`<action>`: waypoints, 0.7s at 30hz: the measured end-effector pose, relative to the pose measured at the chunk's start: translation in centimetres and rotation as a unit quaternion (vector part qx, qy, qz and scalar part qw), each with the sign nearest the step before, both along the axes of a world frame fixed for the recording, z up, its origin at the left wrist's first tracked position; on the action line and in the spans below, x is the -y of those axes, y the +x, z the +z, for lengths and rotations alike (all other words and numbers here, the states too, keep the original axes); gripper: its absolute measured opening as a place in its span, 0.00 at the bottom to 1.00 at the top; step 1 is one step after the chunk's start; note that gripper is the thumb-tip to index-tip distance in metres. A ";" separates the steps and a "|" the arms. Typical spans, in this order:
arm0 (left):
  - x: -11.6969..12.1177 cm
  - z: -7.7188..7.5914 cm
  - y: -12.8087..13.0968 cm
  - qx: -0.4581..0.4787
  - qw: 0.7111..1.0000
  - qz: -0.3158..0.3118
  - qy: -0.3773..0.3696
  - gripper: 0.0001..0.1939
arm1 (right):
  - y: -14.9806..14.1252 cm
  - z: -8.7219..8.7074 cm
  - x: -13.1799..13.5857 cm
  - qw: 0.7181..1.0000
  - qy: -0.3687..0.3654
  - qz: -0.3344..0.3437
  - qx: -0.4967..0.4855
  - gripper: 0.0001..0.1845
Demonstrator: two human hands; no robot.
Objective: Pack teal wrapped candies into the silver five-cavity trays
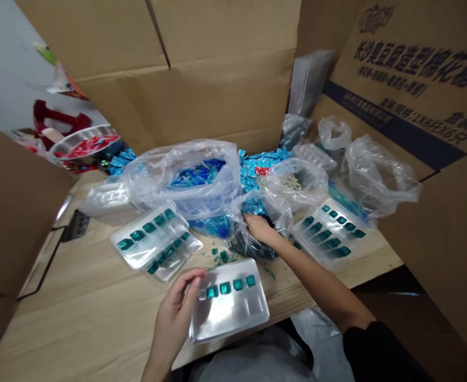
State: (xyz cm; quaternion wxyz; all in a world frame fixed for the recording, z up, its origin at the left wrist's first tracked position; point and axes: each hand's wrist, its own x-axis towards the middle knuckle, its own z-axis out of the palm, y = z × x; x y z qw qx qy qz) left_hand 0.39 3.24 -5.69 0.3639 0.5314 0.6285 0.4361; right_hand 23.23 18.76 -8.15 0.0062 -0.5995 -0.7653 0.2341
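Observation:
In the middle foreground, a clear plastic tray [229,315] bears a short row of shiny green squares [225,288]. Closed on its upper left corner is my left hand [181,297], thumb and fingers pinching the edge. My right hand [259,227] reaches into an open clear plastic bag [283,212] with dark contents; most of its fingers are hidden inside, so their hold does not show. Loose green squares [223,257] and small green scraps lie on the table between the bag and the tray.
Two overlapping filled trays [149,239] lie at left, more filled trays [328,228] at right. Behind stand a bag of blue wrapped pieces [197,175], a bag of pale pieces [297,183] and stacked empty trays [109,199]. Cardboard [217,101] walls enclose the wooden table [78,297].

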 end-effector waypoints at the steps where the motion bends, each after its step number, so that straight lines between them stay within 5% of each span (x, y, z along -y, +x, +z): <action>1: 0.1 0.0 -0.2 0.003 1.000 0.005 0.002 0.23 | -0.1 0.1 0.1 1.000 0.000 -0.008 -0.002 0.15; 7: 0.5 -0.1 -1.5 -0.015 0.999 0.026 0.009 0.25 | 0.3 1.0 1.5 0.994 0.019 -0.073 -0.073 0.09; 11: 0.3 0.1 -1.6 -0.020 0.999 0.022 0.020 0.23 | 1.5 2.0 2.5 0.966 0.067 -0.131 -0.213 0.02; 15: -0.8 1.2 -0.3 -0.015 0.999 -0.006 0.047 0.18 | 2.6 3.0 3.3 0.888 0.076 -0.172 -0.420 0.05; 21: -3.4 3.2 3.8 0.030 0.988 -0.107 0.105 0.12 | 0.5 4.8 6.1 0.737 -0.025 -0.154 -0.658 0.18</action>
